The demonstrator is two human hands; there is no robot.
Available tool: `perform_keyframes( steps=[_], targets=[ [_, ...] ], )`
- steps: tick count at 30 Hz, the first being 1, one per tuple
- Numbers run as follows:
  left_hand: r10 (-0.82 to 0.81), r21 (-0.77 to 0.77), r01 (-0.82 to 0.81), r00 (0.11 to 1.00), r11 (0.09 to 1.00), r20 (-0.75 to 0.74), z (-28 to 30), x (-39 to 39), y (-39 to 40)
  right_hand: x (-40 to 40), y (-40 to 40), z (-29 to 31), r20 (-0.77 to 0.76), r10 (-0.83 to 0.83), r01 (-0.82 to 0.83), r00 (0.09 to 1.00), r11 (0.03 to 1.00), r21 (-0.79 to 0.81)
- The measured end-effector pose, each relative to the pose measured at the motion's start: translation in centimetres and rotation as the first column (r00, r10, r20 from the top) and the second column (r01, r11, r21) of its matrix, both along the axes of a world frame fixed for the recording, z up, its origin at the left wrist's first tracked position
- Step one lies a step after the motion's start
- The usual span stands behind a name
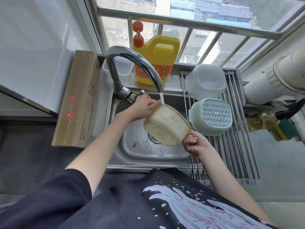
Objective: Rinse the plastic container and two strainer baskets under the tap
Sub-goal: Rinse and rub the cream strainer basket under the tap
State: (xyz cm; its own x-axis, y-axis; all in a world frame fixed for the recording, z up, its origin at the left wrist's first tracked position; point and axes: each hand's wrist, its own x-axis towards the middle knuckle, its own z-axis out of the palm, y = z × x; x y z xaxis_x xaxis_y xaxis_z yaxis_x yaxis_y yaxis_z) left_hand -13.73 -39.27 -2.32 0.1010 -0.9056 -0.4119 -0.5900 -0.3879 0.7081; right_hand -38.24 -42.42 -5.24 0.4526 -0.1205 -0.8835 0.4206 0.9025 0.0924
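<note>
I hold the beige basket (166, 124) tilted over the sink (148, 156), under the tap (132, 70) stream. My left hand (143, 108) grips its far rim; my right hand (194, 144) is clenched around its handle. The green basket (212, 117) and clear container (205, 81) lie upturned on the rack (234, 146).

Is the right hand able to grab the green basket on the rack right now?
Probably not yet. The right hand is busy gripping the cream strainer basket under the tap. The green basket sits upside down on the rack just beside it, with nothing between, so once freed it looks reachable.
</note>
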Motion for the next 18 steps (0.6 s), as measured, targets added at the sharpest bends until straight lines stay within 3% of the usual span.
perform_keyframes(
  steps=[4, 8, 11, 15, 18],
  targets=[
    [-0.034, -0.057, 0.026, 0.989, 0.998, -0.147, -0.2, 0.5, 1.3, -0.2, -1.3, -0.5, -0.023, 0.024, -0.024, 0.999, 0.999, 0.03],
    [0.107, -0.033, -0.112, 0.986, 0.993, -0.126, -2.0, 0.6, 2.1, 2.8, -1.8, 0.0, -0.271, 0.166, -0.218, 0.948, 0.961, -0.172],
    [0.209, -0.012, -0.215, 0.959, 0.977, -0.189, -3.3, 0.5, 3.0, 4.9, -1.2, 0.5, -0.402, 0.245, -0.376, 0.882, 0.881, -0.286],
    [0.315, 0.047, -0.318, 0.892, 0.947, -0.324, -3.6, 0.2, 2.9, 6.0, 0.3, 0.4, -0.487, 0.326, -0.498, 0.81, 0.822, -0.278],
    [0.416, 0.198, -0.372, 0.712, 0.907, -0.566, -2.9, -0.9, 2.6, 5.9, 1.7, -0.1, -0.505, 0.336, -0.5, 0.795, 0.834, -0.233]
  ],
)
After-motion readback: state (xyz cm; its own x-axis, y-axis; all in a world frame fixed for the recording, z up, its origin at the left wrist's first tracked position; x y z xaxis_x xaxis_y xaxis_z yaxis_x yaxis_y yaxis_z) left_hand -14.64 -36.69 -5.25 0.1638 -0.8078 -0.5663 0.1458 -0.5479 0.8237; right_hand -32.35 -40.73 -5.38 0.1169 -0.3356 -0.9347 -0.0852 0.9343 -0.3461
